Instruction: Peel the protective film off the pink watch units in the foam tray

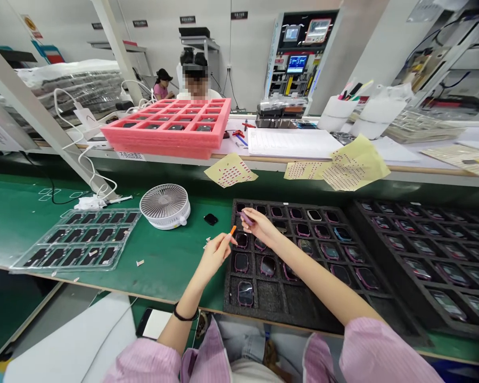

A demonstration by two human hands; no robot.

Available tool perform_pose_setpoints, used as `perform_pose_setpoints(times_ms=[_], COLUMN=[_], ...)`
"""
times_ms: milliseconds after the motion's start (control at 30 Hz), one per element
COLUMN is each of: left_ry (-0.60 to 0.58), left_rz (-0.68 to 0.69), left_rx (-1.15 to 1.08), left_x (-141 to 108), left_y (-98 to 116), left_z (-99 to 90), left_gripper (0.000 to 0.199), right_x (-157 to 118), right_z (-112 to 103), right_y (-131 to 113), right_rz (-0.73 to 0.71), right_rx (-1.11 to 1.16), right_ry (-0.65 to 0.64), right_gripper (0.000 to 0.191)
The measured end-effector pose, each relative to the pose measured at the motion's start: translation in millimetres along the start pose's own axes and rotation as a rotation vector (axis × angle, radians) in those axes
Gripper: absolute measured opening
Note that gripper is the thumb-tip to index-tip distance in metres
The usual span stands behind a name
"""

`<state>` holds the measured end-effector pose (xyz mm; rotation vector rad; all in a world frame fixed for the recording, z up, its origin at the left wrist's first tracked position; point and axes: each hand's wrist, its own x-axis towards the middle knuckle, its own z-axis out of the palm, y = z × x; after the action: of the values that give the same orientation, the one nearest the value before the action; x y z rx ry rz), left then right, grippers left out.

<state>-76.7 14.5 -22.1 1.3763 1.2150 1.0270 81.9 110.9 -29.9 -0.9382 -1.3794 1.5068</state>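
Note:
My left hand [214,259] pinches a thin orange-tipped tool [232,230] at the edge of a black foam tray [269,300]. My right hand [260,224] holds a small lilac piece [246,218] between its fingertips, above the tray's top left compartments. Dark watch-like devices with pink or purple frames, such as one [245,293] near the tray's front, lie in many compartments. Several compartments near the front show bare foam. A black bracelet circles my left wrist [186,314].
A second foam tray [423,255] of devices adjoins on the right. On the green bench [175,276] stand a white fan [164,206], a small black item [211,219] and a clear tray [77,240]. Yellow sticker sheets [230,170] overhang the shelf, where a pink foam tray [165,141] stands.

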Motion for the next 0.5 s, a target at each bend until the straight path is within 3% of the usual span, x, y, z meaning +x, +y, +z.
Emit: perform_pose_setpoints(times_ms=[133,200,500], left_ry=[-0.075,-0.078,-0.108], left_rz=[-0.018,-0.015,-0.049], left_rx=[-0.088,-0.098,-0.184], left_x=[3.9,3.9,0.1], left_y=[3.7,5.3,8.5], left_z=[21.9,27.9,25.5], left_gripper=[0.040,0.041,0.042], right_x=[-24.4,-31.4,-39.3], right_z=[12.3,17.3,20.4], right_y=[-17.4,-22.6,-29.7], right_rz=[0.121,0.146,0.071], right_rx=[0.431,0.526,0.391], right_ry=[-0.075,-0.080,-0.047], right_gripper=[0.032,0.030,0.031])
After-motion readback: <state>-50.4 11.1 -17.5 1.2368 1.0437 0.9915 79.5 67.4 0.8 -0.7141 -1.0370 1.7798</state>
